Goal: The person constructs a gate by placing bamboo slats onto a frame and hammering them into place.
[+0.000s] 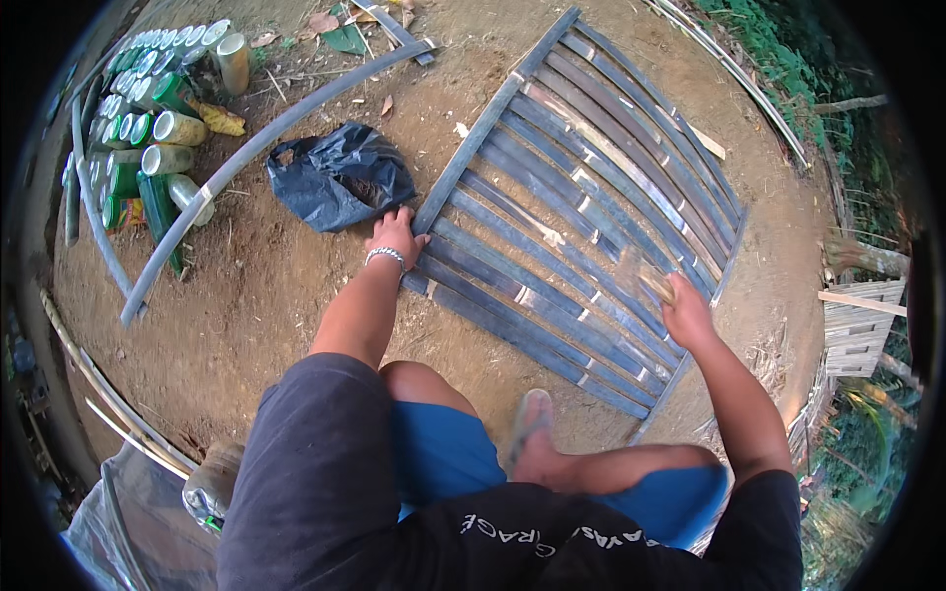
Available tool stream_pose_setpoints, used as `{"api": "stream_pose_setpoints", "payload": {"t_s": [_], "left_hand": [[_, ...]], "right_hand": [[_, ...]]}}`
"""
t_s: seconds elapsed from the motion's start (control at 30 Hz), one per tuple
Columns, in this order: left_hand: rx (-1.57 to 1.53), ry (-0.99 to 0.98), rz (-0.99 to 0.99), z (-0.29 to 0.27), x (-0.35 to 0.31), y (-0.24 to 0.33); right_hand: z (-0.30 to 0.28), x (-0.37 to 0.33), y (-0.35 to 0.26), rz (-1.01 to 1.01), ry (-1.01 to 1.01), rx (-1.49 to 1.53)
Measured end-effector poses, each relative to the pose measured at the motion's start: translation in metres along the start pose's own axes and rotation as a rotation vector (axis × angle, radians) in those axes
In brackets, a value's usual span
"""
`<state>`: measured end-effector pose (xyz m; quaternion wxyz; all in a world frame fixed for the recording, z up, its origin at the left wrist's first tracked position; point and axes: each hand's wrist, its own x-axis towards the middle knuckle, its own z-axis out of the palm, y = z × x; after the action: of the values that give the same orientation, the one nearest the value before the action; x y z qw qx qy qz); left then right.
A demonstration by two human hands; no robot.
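A slatted bamboo panel (547,231) lies on the ground in front of me, its dark strips running across between two side rails. My left hand (394,237) is at the lower end of its left rail, thumb and fingers closed about the edge. Just beyond that hand, touching or nearly so, sits a crumpled black plastic bag (340,177) with its mouth open; its contents are hard to make out. Over the right part of the panel, my right hand (687,312) is closed round a tan, stick-like tool (650,284). Motion smears the tool's far end, hiding its kind.
Rows of glass jars and bottles (148,128) lie at the far left. A curved grey pole (266,133) stretches between them and the bag. Long thin poles (734,74) edge the ground at far right, beside green plants (764,49). My foot (535,433) is near the panel's front edge.
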<state>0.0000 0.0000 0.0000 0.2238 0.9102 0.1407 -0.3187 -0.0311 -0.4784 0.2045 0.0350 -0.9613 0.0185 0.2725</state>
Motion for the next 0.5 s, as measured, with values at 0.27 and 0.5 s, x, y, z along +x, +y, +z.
{"api": "stream_pose_setpoints", "payload": {"t_s": [0.27,0.5], "left_hand": [[0.031,0.180,0.076,0.015,0.002,-0.007],[-0.088,0.316,0.012,0.032,0.002,0.008]], "right_hand": [[0.158,0.081,-0.064,-0.087,0.148,0.201],[0.202,0.097,-0.078,-0.085,0.241,0.309]]}}
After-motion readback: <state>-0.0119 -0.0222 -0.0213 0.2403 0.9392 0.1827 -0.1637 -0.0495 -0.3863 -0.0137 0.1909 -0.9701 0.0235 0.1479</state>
